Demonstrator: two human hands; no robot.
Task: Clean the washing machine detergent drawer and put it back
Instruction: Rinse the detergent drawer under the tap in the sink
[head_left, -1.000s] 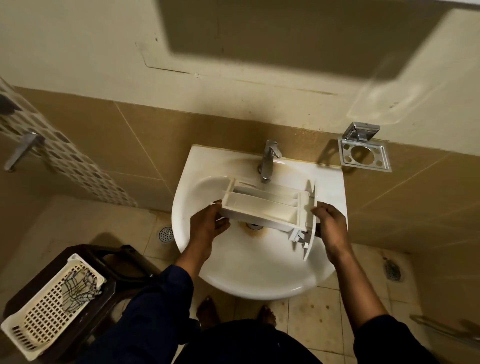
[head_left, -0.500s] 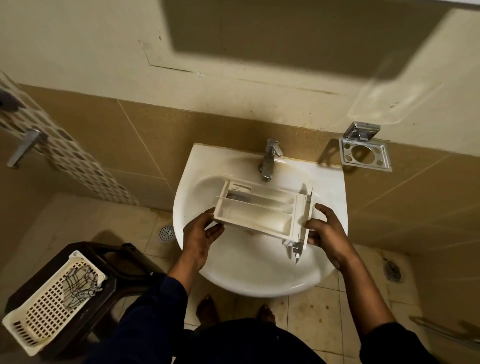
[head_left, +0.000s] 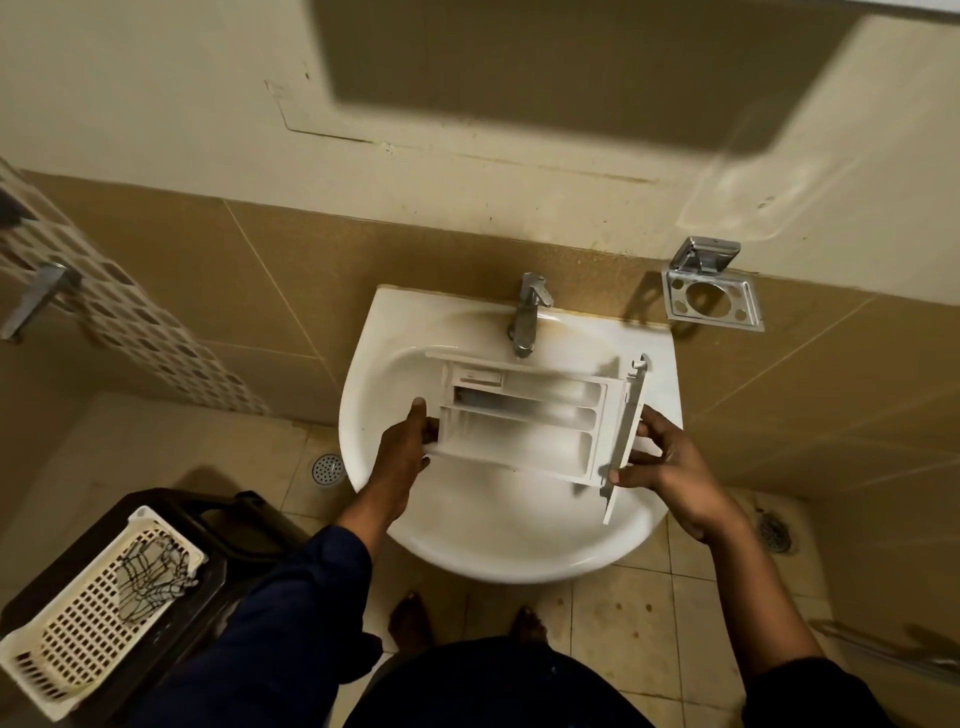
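— Gripping the detergent drawer (head_left: 519, 421) at both ends, is that right?

— Yes. The left hand (head_left: 402, 449) is closed on the drawer's narrow back end, thumb on top of the rim and fingers tucked under. The right hand (head_left: 670, 467) has the front panel (head_left: 626, 431), thumb and fingers pinching its edge, the palm well open behind.

— And where is the drawer itself?

— Held over the bowl of the white sink (head_left: 395, 358), open side up, roughly level. Whether it touches the porcelain I cannot tell. Three long compartments show, and the pale plastic looks dull inside.

— What sits close around it?

— The chrome tap (head_left: 527, 312) stands just behind, its spout ending right above the drawer's far wall. No water can be made out. The front panel juts past the drawer body on both sides, reaching toward the sink's right rim.

— Further out?

— A chrome holder (head_left: 711, 291) with round openings is fixed to the tan tiled wall, right of the sink. Lower left, a white lattice basket (head_left: 88, 613) rests on a dark stool (head_left: 228, 525), with something dark and wiry in it. Two floor drains show, one (head_left: 327, 467) left of the sink and one (head_left: 776, 535) right of it. Bare feet (head_left: 410, 623) stand under the basin.
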